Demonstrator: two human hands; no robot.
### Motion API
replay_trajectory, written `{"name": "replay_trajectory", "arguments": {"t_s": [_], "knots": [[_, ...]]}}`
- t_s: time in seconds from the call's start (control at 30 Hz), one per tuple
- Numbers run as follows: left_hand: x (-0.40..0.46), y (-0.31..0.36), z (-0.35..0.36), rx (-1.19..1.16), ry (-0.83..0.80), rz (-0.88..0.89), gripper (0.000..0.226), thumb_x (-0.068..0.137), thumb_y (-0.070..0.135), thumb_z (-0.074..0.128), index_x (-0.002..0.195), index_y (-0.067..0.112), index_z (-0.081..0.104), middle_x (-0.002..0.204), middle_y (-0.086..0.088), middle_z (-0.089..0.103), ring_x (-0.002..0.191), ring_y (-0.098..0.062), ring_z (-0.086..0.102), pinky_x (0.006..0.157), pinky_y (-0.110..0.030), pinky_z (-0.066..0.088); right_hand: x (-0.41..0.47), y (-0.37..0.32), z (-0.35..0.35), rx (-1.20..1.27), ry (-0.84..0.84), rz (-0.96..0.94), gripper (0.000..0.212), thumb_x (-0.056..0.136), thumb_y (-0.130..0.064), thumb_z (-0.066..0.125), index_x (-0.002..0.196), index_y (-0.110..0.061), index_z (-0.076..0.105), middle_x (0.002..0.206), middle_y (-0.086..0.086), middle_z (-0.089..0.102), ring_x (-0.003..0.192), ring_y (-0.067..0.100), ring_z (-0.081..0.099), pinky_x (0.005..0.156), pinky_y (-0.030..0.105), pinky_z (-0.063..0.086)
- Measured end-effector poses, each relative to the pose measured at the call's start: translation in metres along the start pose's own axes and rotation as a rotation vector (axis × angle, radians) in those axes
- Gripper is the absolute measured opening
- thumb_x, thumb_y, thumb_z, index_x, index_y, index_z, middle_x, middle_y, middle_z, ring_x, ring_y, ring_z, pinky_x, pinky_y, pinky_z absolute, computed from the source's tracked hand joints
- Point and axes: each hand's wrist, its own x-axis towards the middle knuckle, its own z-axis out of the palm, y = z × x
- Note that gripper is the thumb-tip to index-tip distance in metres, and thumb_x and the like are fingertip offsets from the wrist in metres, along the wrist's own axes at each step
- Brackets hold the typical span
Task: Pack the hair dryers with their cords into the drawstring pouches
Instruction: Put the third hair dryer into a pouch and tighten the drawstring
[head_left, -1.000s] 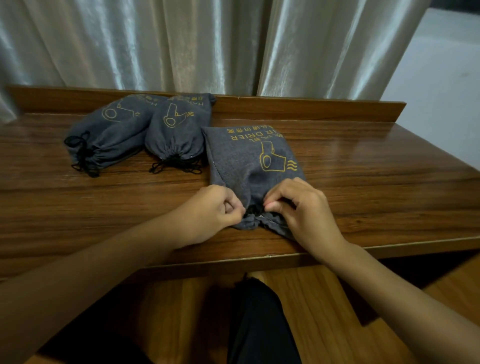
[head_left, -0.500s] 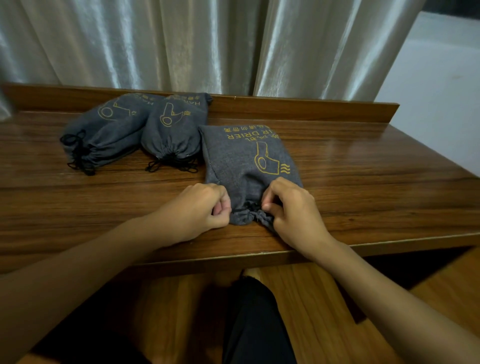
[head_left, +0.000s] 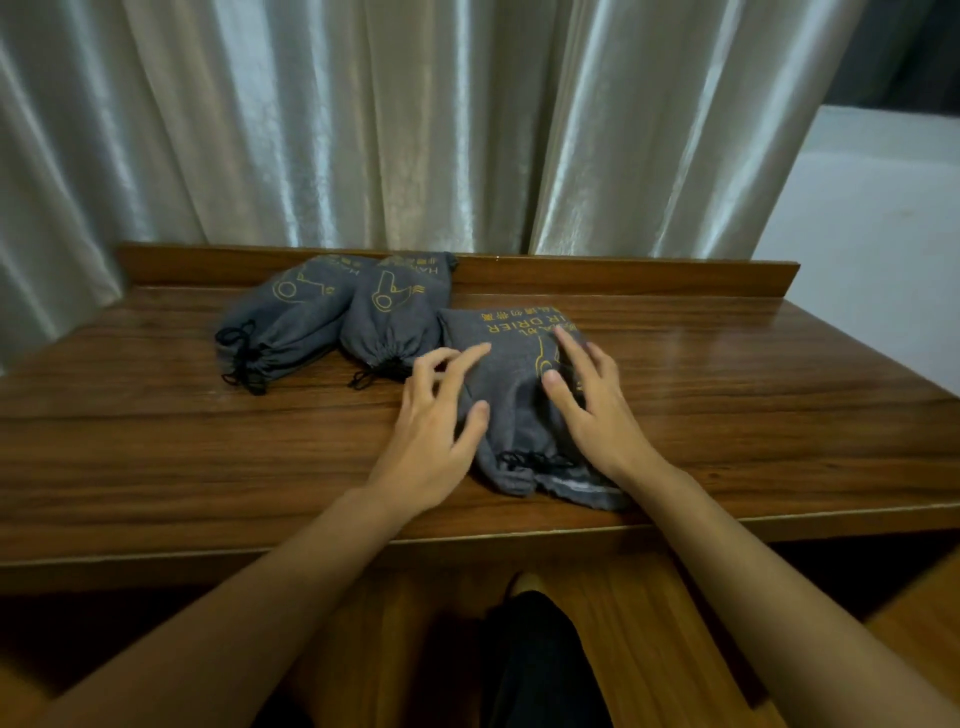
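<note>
- The nearest drawstring pouch lies flat on the wooden desk, between the two hands, its cinched mouth pointing at the person and its printed end away past the fingertips.
- The left hand has its fingers spread wide and straight, thumb against the pouch's left flank; it pinches nothing. Whether the fingertips press the cloth or hover just above it I cannot tell.
- The right hand is likewise spread, fingers laid over the yellow dryer print; it holds nothing.
- The black drawstring knot sits behind both palms, near the wrists, and neither hand touches it.
- Risk: the gathered mouth looks only loosely closed, with a flap of cloth splayed at the desk's front edge. If the cord was not pulled tight, it could slacken and let the dryer's cord slip out.
- Risk: the mouth end lies just at the desk edge, so a push toward the person could tip the pouch off.
- Risk: sliding it away from the fingers toward the others could snag their loose cords.
- Count: three pouches, all grey with yellow print. The middle pouch and the far-left pouch lie beyond the left fingertips, touching each other, mouths drawn shut.
- No bare hair dryer is visible; contents are judged from the pouches' bulk.
- Two hands, one desk, one pale curtain behind.
</note>
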Motion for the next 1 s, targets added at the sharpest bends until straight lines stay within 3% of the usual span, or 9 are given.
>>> {"name": "replay_trajectory", "arguments": {"t_s": [0.1,0.2,0.47,0.73,1.0], "knots": [[0.001,-0.001,0.005,-0.034,-0.192,-0.044,0.048,0.1,0.053,0.036,0.144,0.059,0.019,0.157,0.019,0.005,0.146,-0.015,0.017,0.111,-0.035,0.026,0.006,0.001,0.01,0.02,-0.029,-0.039,0.046,0.099,-0.048,0.047,0.144,-0.043,0.039,0.159,-0.002,0.011,0.145,0.022,0.024,0.113,0.036,0.028],[-0.004,-0.001,0.003,-0.042,-0.142,-0.019,0.043,0.098,0.057,0.036,0.14,0.059,0.025,0.156,0.023,0.006,0.144,-0.013,0.021,0.106,-0.033,0.032,-0.005,-0.003,0.01,0.003,0.011,-0.084,0.042,0.099,-0.038,0.053,0.14,-0.035,0.047,0.154,0.0,0.02,0.138,0.019,0.034,0.103,0.025,0.03],[-0.05,0.013,-0.021,-0.017,-0.045,-0.022,0.038,0.096,0.05,0.046,0.131,0.053,0.033,0.146,0.016,0.016,0.135,-0.022,0.035,0.101,-0.034,0.034,-0.051,-0.027,0.019,0.011,-0.006,-0.182,0.044,0.096,-0.036,0.059,0.139,-0.035,0.049,0.151,-0.003,0.025,0.136,0.01,0.034,0.103,0.021,0.03],[-0.101,-0.008,-0.085,0.1,0.057,-0.063,0.037,0.093,0.051,0.047,0.128,0.05,0.035,0.14,0.011,0.022,0.127,-0.024,0.044,0.098,-0.039,0.041,-0.075,-0.087,0.069,0.03,-0.057,-0.269,0.045,0.096,-0.032,0.061,0.14,-0.03,0.05,0.151,-0.002,0.027,0.136,0.013,0.037,0.105,0.022,0.032],[-0.154,-0.046,-0.173,0.135,0.184,-0.178,0.032,0.096,0.039,0.051,0.124,0.049,0.039,0.137,0.018,0.025,0.117,-0.004,0.044,0.094,-0.031,0.044,-0.077,-0.159,0.153,0.057,-0.158,-0.389,0.05,0.097,-0.04,0.057,0.145,-0.036,0.043,0.156,-0.008,0.017,0.138,0.009,0.031,0.104,0.016,0.027]]}}
